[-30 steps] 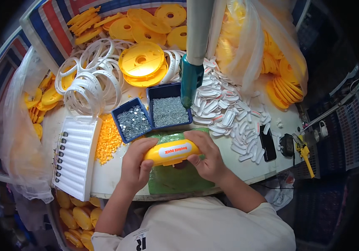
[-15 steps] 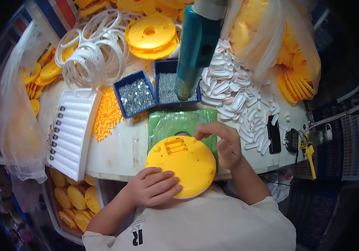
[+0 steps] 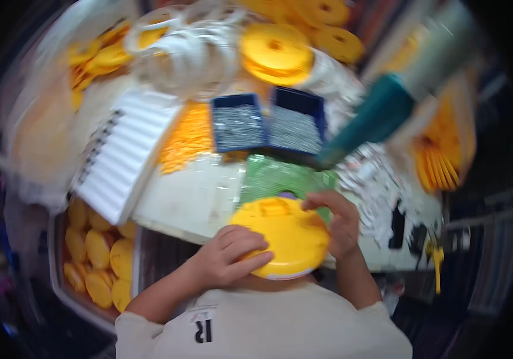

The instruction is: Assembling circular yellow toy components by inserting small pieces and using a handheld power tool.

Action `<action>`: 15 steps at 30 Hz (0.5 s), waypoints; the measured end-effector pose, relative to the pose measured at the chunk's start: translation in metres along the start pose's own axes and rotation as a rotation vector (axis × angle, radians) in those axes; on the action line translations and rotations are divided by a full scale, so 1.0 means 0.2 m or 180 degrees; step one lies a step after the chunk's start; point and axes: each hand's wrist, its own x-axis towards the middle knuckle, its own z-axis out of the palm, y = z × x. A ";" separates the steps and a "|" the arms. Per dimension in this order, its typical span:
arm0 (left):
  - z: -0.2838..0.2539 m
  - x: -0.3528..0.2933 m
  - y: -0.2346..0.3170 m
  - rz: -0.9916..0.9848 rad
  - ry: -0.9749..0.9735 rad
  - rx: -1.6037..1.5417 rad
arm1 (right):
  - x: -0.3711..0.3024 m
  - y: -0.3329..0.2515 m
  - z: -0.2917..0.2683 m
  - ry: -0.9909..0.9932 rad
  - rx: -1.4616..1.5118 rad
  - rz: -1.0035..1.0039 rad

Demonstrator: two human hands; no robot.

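A round yellow plastic casing [image 3: 289, 245] with a recessed compartment at its far edge is held tilted at the table's near edge. My left hand [image 3: 232, 251] grips its left side, fingers spread over the top face. At the far right rim, my right hand [image 3: 341, 224] has its fingers bent and drawn together; whether something small is between them is hidden. Beyond the casing lies a green mat [image 3: 265, 173], with a bit of purple showing by the rim. A teal power screwdriver [image 3: 376, 113] hangs at a slant above the mat's right side, blurred.
Two blue bins of screws [image 3: 238, 128] stand behind the mat. Small orange parts [image 3: 187, 134] and a white ridged tray [image 3: 128, 155] are leftward, white parts [image 3: 376, 191] rightward. White rings [image 3: 190, 60] and yellow discs [image 3: 277, 51] lie behind. A crate [image 3: 95, 308] holds yellow casings.
My view has swung, so the table has shifted and blurred. The casing has tilted, its near white edge now showing. The screwdriver's lower end is further right over the mat. Both hands stay at the casing.
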 end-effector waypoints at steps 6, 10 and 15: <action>-0.19 0.03 -0.01 -0.1066 0.2211 -0.0890 | -0.13 0.22 -0.04 0.0857 0.0916 0.0035; -0.42 -0.39 0.01 -0.1797 0.4508 -0.0850 | -0.04 0.19 0.06 0.0290 0.0293 0.0401; -0.62 -1.07 0.04 -0.3036 0.6571 0.0038 | 0.01 0.17 0.32 -0.0431 0.0404 0.0757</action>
